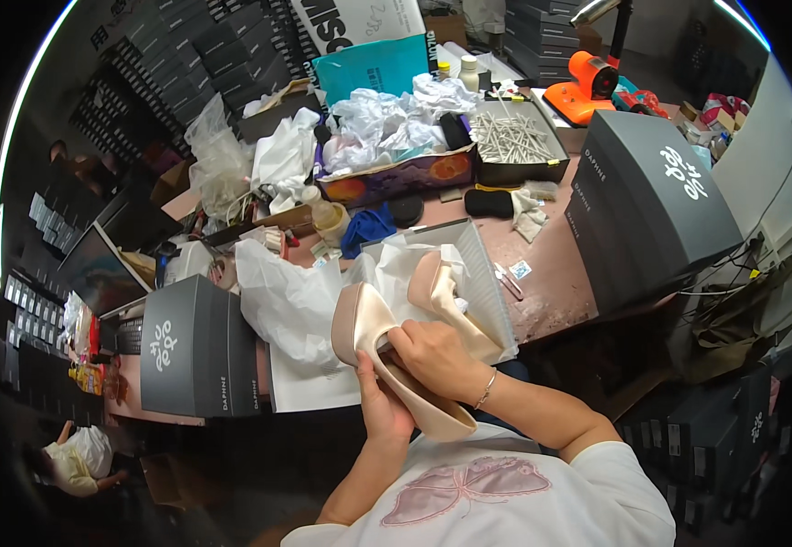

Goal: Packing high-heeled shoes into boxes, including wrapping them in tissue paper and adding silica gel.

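A champagne satin high-heeled shoe (373,313) with a thick platform front is tilted over the open box, its toe pointing away from me. My left hand (384,406) grips it from the near left side, thumb along the shoe. My right hand (432,354) has its fingers curled into the shoe's opening. A bit of white shows beside those fingertips, but what they pinch is hidden. The matching shoe (471,321) rests in the white-lined shoe box (318,392), just beyond my right hand. White tissue paper (288,296) spills over the box's left side.
Dark grey shoe boxes stand at left (197,351) and right (651,210). Farther back are a carton of crumpled paper (396,178), a box of white sticks (514,137), a black brush (489,202), a blue cloth (369,230) and an orange device (587,89). Another person (82,460) is at lower left.
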Available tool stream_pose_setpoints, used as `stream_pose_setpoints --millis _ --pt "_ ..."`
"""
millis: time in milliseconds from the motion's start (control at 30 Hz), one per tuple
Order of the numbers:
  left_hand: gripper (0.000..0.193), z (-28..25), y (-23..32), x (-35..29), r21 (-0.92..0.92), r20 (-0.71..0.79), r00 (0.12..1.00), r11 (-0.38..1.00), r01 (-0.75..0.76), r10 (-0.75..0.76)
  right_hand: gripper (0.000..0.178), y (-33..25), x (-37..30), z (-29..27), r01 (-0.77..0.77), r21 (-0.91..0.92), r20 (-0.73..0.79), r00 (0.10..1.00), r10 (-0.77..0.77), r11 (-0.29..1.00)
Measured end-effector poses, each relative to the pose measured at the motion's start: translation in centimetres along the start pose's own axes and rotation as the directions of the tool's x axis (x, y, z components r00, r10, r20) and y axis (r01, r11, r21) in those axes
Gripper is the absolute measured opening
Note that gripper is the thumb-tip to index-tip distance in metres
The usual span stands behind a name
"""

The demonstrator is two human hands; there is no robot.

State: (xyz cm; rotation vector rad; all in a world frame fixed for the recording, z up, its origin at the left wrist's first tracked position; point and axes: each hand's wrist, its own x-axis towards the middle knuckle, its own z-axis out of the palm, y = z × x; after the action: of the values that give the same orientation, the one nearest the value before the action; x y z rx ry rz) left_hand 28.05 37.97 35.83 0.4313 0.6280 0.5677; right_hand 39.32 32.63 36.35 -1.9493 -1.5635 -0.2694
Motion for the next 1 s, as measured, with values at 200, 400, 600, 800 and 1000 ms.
stream_pose_setpoints --millis 200,400,600,800,1000 --pt "0.059 -3.4 0.6 1.1 -0.002 -0.007 0.996 0.996 -0.093 0.093 0.013 -0.7 -0.2 2.4 -0.117 0.264 -0.057 0.989 0.137 0.957" --pt "0.060 -3.7 4.9 3.1 -0.083 -0.052 0.998 0.995 -0.051 0.047 0.012 1.9 -1.9 -1.8 -0.363 0.339 0.163 0.931 0.326 0.868" --pt "0.062 -3.1 4.3 4.0 -0.055 -0.039 0.999 0.998 -0.007 0.005 0.009 8.3 -4.4 7.5 -0.009 -0.234 0.527 0.839 0.134 0.972" --pt "0.052 -4.9 2.5 4.5 -0.015 0.053 0.998 0.999 0.042 -0.041 0.028 1.8 1.3 1.3 -0.027 0.248 0.005 1.000 0.027 0.968" --pt "0.059 -5.4 5.1 4.9 0.026 -0.006 0.996 0.996 -0.086 0.087 0.016 3.7 -1.3 -0.3 -0.020 0.083 -0.132 0.991 0.031 0.996"
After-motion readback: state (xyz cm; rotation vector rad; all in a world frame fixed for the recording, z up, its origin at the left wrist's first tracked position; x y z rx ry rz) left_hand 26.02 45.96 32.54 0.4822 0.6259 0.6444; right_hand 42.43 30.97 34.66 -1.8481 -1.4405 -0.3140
